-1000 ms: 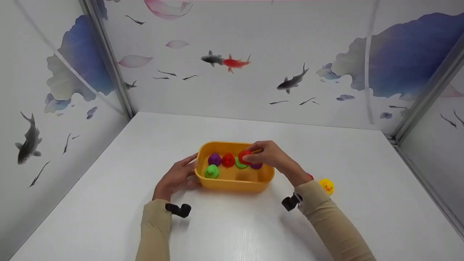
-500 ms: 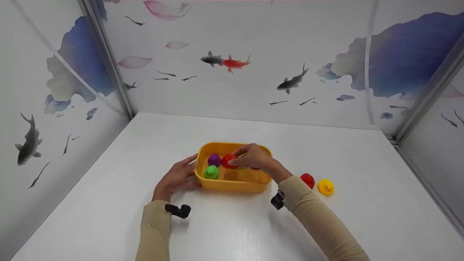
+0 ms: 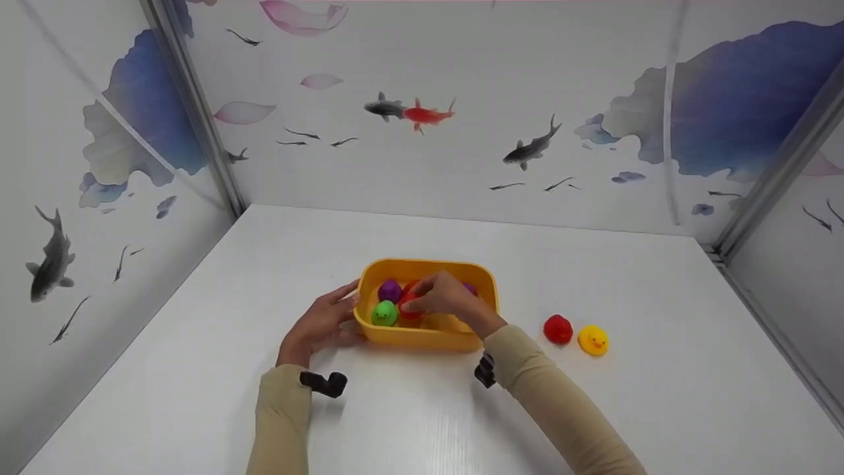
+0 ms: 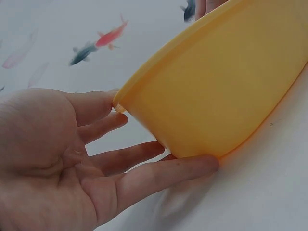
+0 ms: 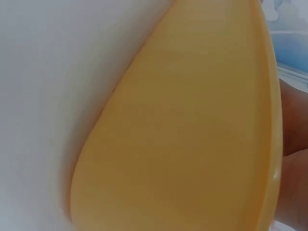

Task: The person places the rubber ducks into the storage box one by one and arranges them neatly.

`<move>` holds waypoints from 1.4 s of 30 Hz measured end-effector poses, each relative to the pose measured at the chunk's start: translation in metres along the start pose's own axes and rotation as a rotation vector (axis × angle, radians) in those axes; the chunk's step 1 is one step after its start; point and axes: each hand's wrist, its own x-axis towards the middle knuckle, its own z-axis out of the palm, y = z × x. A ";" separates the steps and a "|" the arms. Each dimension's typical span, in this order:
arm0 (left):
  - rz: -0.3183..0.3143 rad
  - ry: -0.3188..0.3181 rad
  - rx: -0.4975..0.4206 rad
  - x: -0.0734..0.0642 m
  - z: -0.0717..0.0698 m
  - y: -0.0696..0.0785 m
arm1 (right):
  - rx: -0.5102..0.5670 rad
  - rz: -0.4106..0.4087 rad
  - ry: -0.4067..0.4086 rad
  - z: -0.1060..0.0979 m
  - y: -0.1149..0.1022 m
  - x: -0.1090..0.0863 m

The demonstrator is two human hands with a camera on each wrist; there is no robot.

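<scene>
A yellow-orange plastic tub [image 3: 422, 338] sits on the white table with small toys in it. My left hand [image 3: 323, 323] is at the tub's left end; in the left wrist view its fairly straight fingers [image 4: 168, 178] touch the outer wall and rim. Inside the tub, my right hand [image 3: 445, 297] pinches a red toy duck [image 3: 410, 309], partly hidden by its fingers. Another red toy [image 3: 409, 287] lies just behind it. A green rubber duck [image 3: 384, 314] and a purple toy [image 3: 390, 291] sit to the left. More purple [image 3: 470, 288] shows behind the right hand.
On the table to the right of the tub lie a red toy [image 3: 558, 330] and a yellow rubber duck [image 3: 594, 340]. White panels [image 3: 422, 171] printed with fish and leaves enclose the table at the back and both sides.
My right hand has carried the red toy duck leftward and toward me, lower into the tub. The sleeve has uncovered the red toy on the table. The left hand keeps its place.
</scene>
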 end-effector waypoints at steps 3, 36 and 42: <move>0.002 -0.008 -0.010 0.000 0.000 0.000 | -0.012 0.005 0.022 0.004 0.000 -0.001; 0.009 -0.008 -0.012 -0.002 0.000 0.001 | -0.020 -0.135 0.057 -0.057 0.015 -0.046; -0.001 -0.007 -0.013 -0.001 0.000 0.002 | -0.011 -0.166 0.122 -0.102 0.031 -0.077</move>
